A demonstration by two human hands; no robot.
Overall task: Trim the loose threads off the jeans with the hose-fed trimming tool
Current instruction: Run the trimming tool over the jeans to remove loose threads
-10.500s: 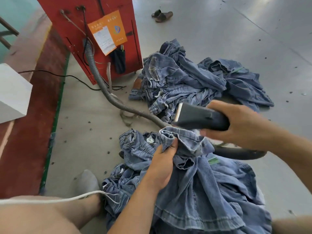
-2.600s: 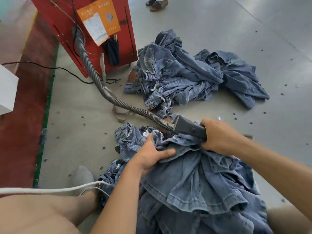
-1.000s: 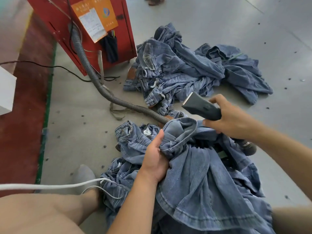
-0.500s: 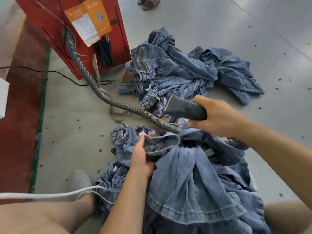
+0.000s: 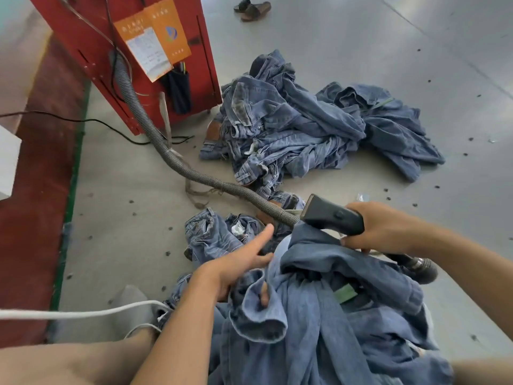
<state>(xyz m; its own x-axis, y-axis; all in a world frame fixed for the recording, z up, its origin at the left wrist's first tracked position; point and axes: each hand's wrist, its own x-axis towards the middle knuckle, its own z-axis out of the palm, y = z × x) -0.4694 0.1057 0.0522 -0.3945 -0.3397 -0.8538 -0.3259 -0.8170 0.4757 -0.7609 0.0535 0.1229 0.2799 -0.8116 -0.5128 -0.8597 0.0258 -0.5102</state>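
Bright, even daylight fills the scene; a pale sheen of glare lies on the grey floor beyond the red machine. Shadows are soft and short. Wide-angle distortion tilts the machine and bends the frame's edges; nearby forearms look slightly blurred.

left hand fingers buried in jeans folds, hose partly behind trimming tool

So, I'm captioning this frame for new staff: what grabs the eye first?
The tall red metal machine at top left, its grey ribbed hose snaking across the floor to the dark handheld trimmer in the right hand. Behind, a heap of blue denim jeans.
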